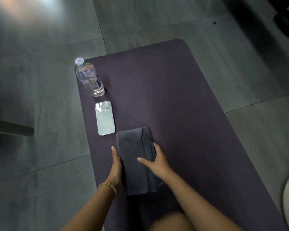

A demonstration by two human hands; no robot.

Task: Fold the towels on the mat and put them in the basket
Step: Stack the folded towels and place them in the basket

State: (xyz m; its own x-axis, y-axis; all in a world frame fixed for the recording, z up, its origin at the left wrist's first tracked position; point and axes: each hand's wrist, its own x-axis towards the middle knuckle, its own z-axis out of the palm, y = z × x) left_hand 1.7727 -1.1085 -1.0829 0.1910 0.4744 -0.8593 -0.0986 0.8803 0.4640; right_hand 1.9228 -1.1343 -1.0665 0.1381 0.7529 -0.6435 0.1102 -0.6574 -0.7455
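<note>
- My left hand (116, 165) lies with straight fingers against the folded towel's (132, 147) left edge.
- My right hand (154, 162) grips its right edge, thumb on top.
- The towel lies on the mat (182, 97), near the phone (105, 119).

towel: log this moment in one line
towel folded on mat | left hand flat against left edge | right hand grips right edge | phone, bottle nearby

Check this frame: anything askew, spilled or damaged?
Nothing spilled or damaged. The bottle stands upright and capped at the left edge of the mat, the phone lies flat near it. Only the towel is untidy: its layers ridge unevenly along the right side.
</note>
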